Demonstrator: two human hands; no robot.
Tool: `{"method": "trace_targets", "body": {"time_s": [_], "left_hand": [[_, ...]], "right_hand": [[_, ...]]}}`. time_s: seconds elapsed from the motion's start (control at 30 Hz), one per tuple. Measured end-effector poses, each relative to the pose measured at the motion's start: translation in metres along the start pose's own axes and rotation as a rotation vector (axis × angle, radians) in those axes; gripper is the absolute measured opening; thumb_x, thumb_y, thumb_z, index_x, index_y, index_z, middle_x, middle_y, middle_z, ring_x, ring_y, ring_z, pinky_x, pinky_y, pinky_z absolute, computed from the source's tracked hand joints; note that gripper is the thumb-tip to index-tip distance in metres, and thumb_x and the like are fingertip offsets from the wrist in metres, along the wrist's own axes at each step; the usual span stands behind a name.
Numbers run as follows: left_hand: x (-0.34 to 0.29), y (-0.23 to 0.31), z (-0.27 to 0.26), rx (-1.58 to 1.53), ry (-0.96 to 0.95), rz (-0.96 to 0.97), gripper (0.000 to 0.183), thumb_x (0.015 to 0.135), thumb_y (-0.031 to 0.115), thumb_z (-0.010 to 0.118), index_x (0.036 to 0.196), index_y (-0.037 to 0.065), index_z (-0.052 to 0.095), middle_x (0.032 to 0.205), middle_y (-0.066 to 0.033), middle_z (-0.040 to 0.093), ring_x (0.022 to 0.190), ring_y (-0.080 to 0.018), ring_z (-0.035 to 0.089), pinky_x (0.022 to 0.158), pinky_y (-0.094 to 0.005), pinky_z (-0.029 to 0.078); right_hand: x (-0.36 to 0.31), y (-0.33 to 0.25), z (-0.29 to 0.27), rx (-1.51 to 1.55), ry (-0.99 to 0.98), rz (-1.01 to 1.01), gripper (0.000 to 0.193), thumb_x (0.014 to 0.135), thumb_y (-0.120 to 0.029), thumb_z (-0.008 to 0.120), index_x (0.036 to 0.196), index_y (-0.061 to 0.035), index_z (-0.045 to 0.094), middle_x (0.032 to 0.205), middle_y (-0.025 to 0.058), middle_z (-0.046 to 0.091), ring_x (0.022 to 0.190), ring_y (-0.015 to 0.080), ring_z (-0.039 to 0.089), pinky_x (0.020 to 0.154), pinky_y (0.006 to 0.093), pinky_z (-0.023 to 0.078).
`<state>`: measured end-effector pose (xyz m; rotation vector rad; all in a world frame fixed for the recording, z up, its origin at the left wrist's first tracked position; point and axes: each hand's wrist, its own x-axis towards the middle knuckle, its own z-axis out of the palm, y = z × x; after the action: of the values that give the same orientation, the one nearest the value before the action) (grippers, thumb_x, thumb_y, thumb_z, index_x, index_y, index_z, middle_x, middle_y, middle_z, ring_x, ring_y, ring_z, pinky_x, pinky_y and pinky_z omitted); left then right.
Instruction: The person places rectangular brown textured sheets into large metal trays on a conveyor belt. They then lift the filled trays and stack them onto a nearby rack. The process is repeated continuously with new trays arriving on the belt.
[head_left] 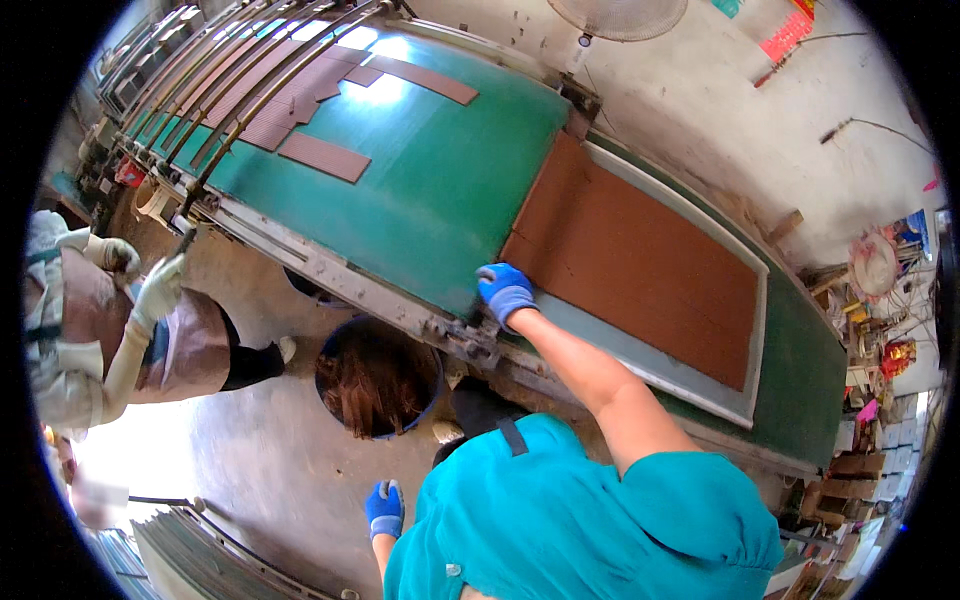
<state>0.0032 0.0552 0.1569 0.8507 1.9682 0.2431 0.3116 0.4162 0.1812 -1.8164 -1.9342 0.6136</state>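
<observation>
A large brown sheet (640, 270) lies on a pale-rimmed tray (757, 345), its left end meeting the green belt (440, 180). My right hand (507, 292), in a blue and grey work glove, is at the sheet's near left corner. Its fingers are curled; whatever they grip is hidden beneath the glove. My left hand (385, 508), gloved alike, hangs low by my side over the floor, holding nothing, fingers loosely apart.
Brown rectangular pieces (325, 157) lie on the belt's far left, partly under metal rods (285, 80). A tub of brown scraps (375, 385) stands below the belt. Another person (150, 310) in light gloves stands at left. Cluttered shelves (865, 440) line the right.
</observation>
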Motion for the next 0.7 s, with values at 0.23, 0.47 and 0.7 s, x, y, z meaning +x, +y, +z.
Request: {"method": "trace_targets", "body": {"time_s": [0.23,0.47,0.7], "left_hand": [[0.030,0.062,-0.031,0.426,0.035,0.185,0.033,0.082,0.035,0.043,0.090,0.007,0.060,0.094,-0.0163,0.060,0.089,-0.0345,0.055,0.076,-0.0401,0.044],[0.073,0.118,-0.049,0.100,0.081,0.111,0.033,0.083,0.035,0.044,0.091,0.007,0.059,0.086,-0.0143,0.061,0.079,-0.0301,0.059,0.069,-0.0363,0.046],[0.057,0.175,-0.055,0.252,0.051,0.229,0.035,0.083,0.037,0.043,0.094,0.009,0.059,0.097,-0.0171,0.058,0.089,-0.0340,0.055,0.075,-0.0400,0.045]], "right_hand": [[0.041,0.047,0.025,-0.249,-0.091,0.193,0.012,0.069,-0.012,0.053,0.080,-0.0090,0.057,0.082,0.0165,0.059,0.079,0.0353,0.057,0.066,0.0430,0.047],[0.024,-0.027,0.001,0.264,-0.005,-0.053,0.013,0.068,-0.014,0.052,0.079,-0.0083,0.056,0.078,0.0152,0.058,0.073,0.0318,0.056,0.061,0.0371,0.046],[0.019,-0.166,0.028,0.485,-0.371,-0.558,0.024,0.077,-0.029,0.053,0.078,-0.0065,0.060,0.081,0.0172,0.058,0.077,0.0349,0.055,0.066,0.0411,0.045]]}}
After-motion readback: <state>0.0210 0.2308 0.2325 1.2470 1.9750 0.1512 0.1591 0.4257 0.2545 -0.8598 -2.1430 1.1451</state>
